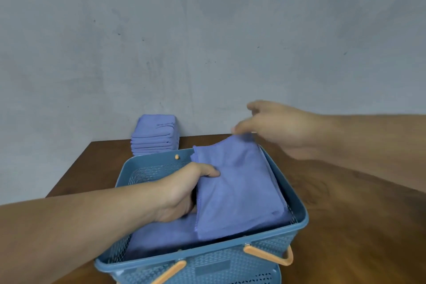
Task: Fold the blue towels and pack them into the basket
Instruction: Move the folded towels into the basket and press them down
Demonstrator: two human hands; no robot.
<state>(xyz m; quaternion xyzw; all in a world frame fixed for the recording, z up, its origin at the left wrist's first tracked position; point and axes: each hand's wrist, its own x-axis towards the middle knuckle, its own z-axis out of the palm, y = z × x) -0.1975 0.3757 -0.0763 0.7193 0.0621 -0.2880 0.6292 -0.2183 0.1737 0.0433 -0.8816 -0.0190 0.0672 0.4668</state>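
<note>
Blue folded towel (pixel 239 191): left hand (pixel 184 191) grips its edge; right hand (pixel 283 127), blurred, grasp unclear, at far corner. Lower flat into basket (pixel 207 265).

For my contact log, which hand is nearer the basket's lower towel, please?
Left: the left hand is just above the lower towel, gripping the upper towel; right hand at its far corner.

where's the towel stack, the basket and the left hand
towel stack (pixel 154 139): head view, front face of the pile
basket (pixel 219 256): head view, near perforated wall
left hand (pixel 182 191): head view, back of the hand, gripping the folded towel (pixel 239 191)
</note>
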